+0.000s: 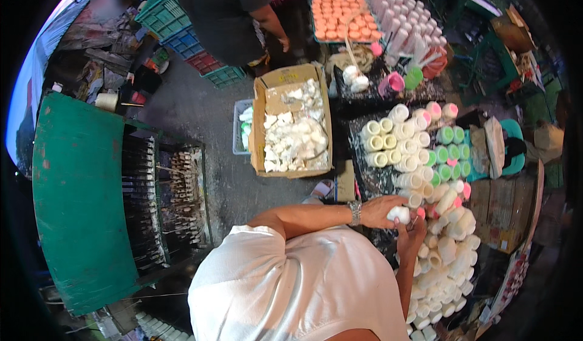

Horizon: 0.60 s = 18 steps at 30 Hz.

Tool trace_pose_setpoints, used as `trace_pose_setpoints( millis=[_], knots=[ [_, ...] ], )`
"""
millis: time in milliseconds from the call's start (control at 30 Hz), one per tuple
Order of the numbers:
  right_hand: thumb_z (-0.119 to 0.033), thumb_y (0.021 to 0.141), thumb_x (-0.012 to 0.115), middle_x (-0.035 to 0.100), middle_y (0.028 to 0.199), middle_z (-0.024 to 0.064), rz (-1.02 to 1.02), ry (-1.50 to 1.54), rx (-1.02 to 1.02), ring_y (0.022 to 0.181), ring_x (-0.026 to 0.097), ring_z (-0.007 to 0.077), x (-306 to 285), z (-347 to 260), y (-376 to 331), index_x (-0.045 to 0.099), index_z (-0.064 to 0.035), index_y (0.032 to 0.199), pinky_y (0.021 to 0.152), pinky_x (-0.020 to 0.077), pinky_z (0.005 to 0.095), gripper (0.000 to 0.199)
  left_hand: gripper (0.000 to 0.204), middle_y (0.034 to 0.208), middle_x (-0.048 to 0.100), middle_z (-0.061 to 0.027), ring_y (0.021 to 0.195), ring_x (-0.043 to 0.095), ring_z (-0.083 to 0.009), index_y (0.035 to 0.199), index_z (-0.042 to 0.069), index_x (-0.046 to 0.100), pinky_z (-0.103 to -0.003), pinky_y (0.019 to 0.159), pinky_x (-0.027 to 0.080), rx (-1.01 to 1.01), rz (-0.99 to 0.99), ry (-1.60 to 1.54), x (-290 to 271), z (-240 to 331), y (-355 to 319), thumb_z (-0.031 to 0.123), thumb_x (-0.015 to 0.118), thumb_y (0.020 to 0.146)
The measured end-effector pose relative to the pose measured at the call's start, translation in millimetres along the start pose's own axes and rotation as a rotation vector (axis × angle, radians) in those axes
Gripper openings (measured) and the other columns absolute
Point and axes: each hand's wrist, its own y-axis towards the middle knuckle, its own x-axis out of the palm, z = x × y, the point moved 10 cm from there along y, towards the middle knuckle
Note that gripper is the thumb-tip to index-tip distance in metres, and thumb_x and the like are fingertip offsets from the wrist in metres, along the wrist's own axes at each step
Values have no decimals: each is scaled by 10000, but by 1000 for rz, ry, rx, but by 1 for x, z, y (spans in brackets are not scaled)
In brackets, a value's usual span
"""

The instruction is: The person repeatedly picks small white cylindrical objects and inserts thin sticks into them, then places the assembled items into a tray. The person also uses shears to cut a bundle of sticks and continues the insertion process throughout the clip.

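In front of my body, at the edge of the crowded worktop, my two hands meet around a small white rounded piece (pixel 398 214). My left hand (pixel 378 211), with a metal watch at the wrist, is closed against it from the left. From below right, my right hand (pixel 412 236) grips it too, with the thumb on its lower side. What the piece is made for I cannot make out. Close beyond my hands stand several cream-white cylindrical cups (pixel 410 180). To the right of my right hand lies a heap of whitish pieces (pixel 447 250).
A cardboard box (pixel 259 131) of white scraps stands left of the worktop, beside a clear plastic bin (pixel 237 136). Green-topped cups (pixel 450 153) and a tray of orange cylinders (pixel 340 16) are farther off. A green panel (pixel 79 201) is at left. A person (pixel 218 19) stands ahead.
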Motion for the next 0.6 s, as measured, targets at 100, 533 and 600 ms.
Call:
trace_pose_setpoints(
  millis=[100,533,600],
  knots=[
    [-18,796,801,638,921,15,38,91,-12,704,479,108,2,-11,7,671,30,1248,626,406,264,473,353,1009,694,-217,996,674,-422,1136,-1,655,-496,892,533,-179,-248,7,5,-10,4,217,693,861],
    [37,768,853,713,1053,62,233,610,118,845,598,73,3,-8,1,697,26,1060,708,498,232,332,329,972,711,-192,926,706,-388,1069,55,686,-438,811,553,-115,-253,-56,14,-20,33,82,772,753],
    [-15,792,843,699,1106,98,213,487,68,939,641,143,-13,-21,6,676,20,1113,789,525,290,363,370,969,720,-202,938,694,-429,1108,56,684,-475,819,550,-39,-331,68,27,-9,40,102,780,754]
  ],
)
